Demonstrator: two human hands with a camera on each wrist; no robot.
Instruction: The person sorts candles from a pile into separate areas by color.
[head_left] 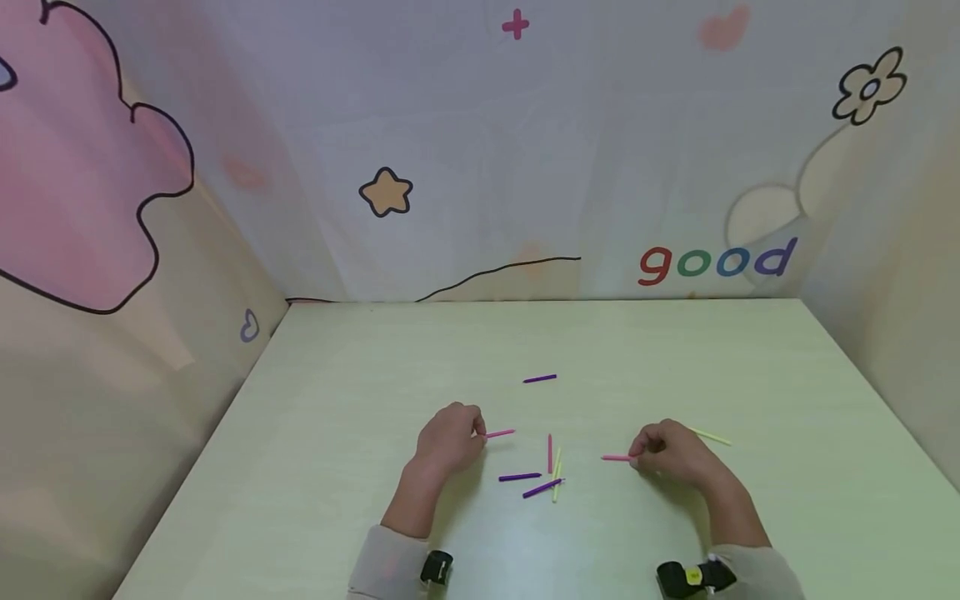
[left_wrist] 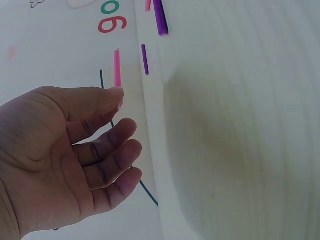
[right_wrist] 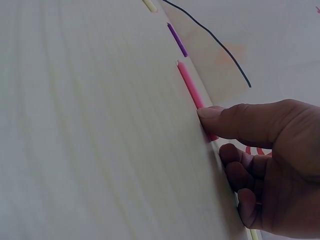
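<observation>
My left hand (head_left: 450, 440) pinches a slim pink candle (left_wrist: 117, 67) near one end, between thumb and index finger, with the other fingers loosely bent. In the right wrist view my right hand (right_wrist: 280, 155) pinches another pink candle (right_wrist: 190, 85), its wick end pointing away from the fingers. Between the hands lies a third pink candle (head_left: 550, 450). Just below it, two pale yellow candles (head_left: 555, 492) are partly crossed by a purple candle (head_left: 536, 491). A second purple candle (head_left: 517, 477) lies to their left.
Farther back on the pale table (head_left: 375, 358) is one more purple candle (head_left: 540, 379). A yellow candle (head_left: 712, 437) lies beside the right hand, partly behind it. A printed backdrop (head_left: 480, 150) stands along the table's far edge, with side panels left and right.
</observation>
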